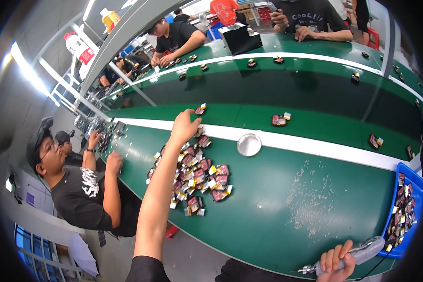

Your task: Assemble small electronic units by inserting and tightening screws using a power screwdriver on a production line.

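Note:
My left hand stretches across the white rail to the green belt. Its fingertips are at the edge of a small dark part with a yellow and white tab, thumb and forefinger apart; any contact is hard to make out. My right hand is wrapped round a grey electric screwdriver, whose bit points left over the bench's near edge. Beside and below my left forearm lies a heap of similar small dark red and black parts with yellow and white tabs.
A round metal dish sits against the white rail. Tiny screws lie scattered on the green bench. At the right stands a blue bin of parts. More parts lie on the belt. Co-workers sit left and opposite.

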### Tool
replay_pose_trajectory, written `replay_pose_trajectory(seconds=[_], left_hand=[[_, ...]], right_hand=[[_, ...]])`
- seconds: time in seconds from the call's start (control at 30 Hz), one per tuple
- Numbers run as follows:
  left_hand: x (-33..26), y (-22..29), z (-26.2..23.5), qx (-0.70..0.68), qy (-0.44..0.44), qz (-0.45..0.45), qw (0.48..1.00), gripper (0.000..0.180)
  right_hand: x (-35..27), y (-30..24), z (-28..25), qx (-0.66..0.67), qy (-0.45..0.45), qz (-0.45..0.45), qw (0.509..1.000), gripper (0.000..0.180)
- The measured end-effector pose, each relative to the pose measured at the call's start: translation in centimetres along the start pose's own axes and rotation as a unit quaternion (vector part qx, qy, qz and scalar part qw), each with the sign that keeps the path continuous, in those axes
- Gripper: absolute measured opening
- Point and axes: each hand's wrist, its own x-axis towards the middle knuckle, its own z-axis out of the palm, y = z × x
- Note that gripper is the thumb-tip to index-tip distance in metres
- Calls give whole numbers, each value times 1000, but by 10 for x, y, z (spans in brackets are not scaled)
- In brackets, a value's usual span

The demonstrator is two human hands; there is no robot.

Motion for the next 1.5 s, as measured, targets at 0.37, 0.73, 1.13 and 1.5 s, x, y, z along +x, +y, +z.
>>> replay_pose_trajectory(seconds=[0.37, 0.73, 1.13, 1.5], left_hand=[[58, -16, 38, 8, 24, 55, 998, 31], [-175, 180, -24, -182, -222, 389, 875, 50], [-175, 207, 26, -203, -116, 346, 909, 34], [-147, 224, 52, -43, -31, 449, 892, 14]], right_hand=[[0, -2, 7, 11, 26, 13, 1000, 19], [5, 2, -14, -18, 11, -26, 999, 12], [-4, -2, -13, -36, 1, -31, 999, 11], [-3, -4, -16, -1, 2, -18, 1000, 10]])
